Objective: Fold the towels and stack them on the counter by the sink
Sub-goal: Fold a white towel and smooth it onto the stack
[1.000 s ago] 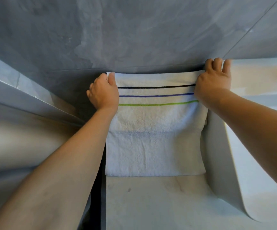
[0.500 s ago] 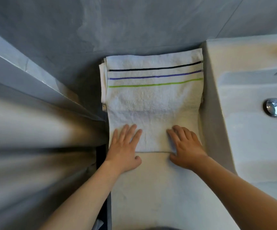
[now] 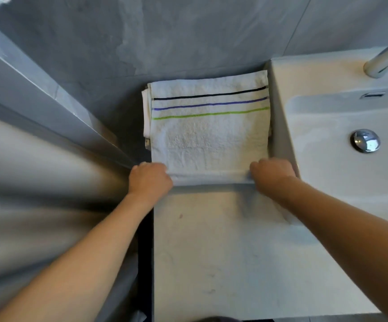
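Wall: grey tiled surface (image 3: 188, 38) runs across the top, with a slanted grey ledge (image 3: 49, 96) coming down on the far left.
Left hand: left hand (image 3: 150, 180) sits at the near left corner of the towel, knuckles up, fingers curled under and gripping the folded edge — the fingertips are hidden beneath the cloth.
Towel: white towel (image 3: 209, 140) lies folded on the counter, pushed back against the wall and tight beside the sink's outer side; three thin stripes cross its far end — black, blue, green.
Layers: more white folded cloth (image 3: 146, 117) peeks out along the left edge below the top layer; how many towels there are I cannot tell.
Near edge: the near fold is lifted a little between the two hands, casting a shadow on the counter.
Counter: pale stone counter (image 3: 223, 252) stretches toward the camera, bare surface with a few faint marks.
Right hand: right hand (image 3: 273, 174) holds the near right corner, fingers curled down round the edge, clamped on the cloth.
Sink: white basin (image 3: 341, 182) just right of the towel, chrome drain plug (image 3: 365, 140) in its floor.
Tap: metal spout (image 3: 385, 59) angles in at the upper right.
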Demonstrator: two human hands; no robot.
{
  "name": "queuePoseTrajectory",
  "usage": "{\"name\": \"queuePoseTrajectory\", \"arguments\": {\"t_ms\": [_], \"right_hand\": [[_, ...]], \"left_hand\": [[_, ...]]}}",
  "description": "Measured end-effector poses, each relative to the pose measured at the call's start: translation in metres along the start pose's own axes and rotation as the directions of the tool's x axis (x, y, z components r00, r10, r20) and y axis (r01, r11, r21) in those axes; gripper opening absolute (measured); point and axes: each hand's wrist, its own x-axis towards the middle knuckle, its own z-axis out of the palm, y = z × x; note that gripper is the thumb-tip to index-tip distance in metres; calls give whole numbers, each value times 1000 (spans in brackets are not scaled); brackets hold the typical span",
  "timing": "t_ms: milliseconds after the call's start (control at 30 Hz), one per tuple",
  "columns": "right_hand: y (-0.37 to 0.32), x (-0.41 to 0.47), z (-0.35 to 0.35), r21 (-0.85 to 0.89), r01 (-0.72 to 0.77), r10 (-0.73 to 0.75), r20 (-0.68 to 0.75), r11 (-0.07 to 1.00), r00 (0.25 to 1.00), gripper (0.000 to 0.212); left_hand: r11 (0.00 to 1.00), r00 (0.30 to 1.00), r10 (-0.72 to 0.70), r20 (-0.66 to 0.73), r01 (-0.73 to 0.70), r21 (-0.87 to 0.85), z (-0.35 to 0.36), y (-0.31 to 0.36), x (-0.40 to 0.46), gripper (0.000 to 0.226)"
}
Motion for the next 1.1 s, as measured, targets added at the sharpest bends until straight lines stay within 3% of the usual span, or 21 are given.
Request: {"name": "queuePoseTrajectory", "arguments": {"t_ms": [67,167,267,333,500,700,800,833,900,933,1000,1033,1100], "right_hand": [[13,5,-32,3,-71,71,-15,998,997,36],[34,20,-79,-10,-154,151,-148,988,977,39],[50,42,-119,96,-221,238,-251,971,938,39],[55,60,-138,184,-258,301,-269,949,915,38],[67,103,-154,338,-293,385,-248,894,889,35],[76,136,-142,380,-309,418,-249,872,874,33],[75,139,-136,296,-244,358,-437,924,825,35],[70,137,-129,256,-189,304,-552,948,776,37],[48,131,-105,192,-37,160,-679,981,716,46],[35,129,-90,177,60,78,-682,982,727,52],[20,131,-64,177,133,-16,-543,975,840,66],[21,135,-54,190,98,0,-457,977,889,71],[35,143,-43,170,24,41,-367,985,929,75]], "left_hand": [[933,987,-160,11,155,-324,-31,-2,14,17],[548,945,-320,61,238,-802,-72,-1,42,17],[285,925,-373,66,182,-941,-98,-2,83,17],[238,923,-385,25,125,-963,-105,-2,106,17],[320,896,-434,-95,55,-946,-99,5,150,40],[394,851,-499,-165,52,-918,-85,12,178,23],[447,810,-511,-288,-35,-894,-82,17,175,20],[553,760,-492,-425,-104,-827,-77,21,169,20],[823,675,-266,-688,-212,-527,-59,35,152,36],[889,689,-72,-721,-283,-359,-49,43,146,45],[910,782,266,-564,-396,-120,-31,57,142,60],[920,827,324,-461,-389,-52,-24,56,145,65],[958,899,267,-346,-285,0,-14,38,154,67]]}}
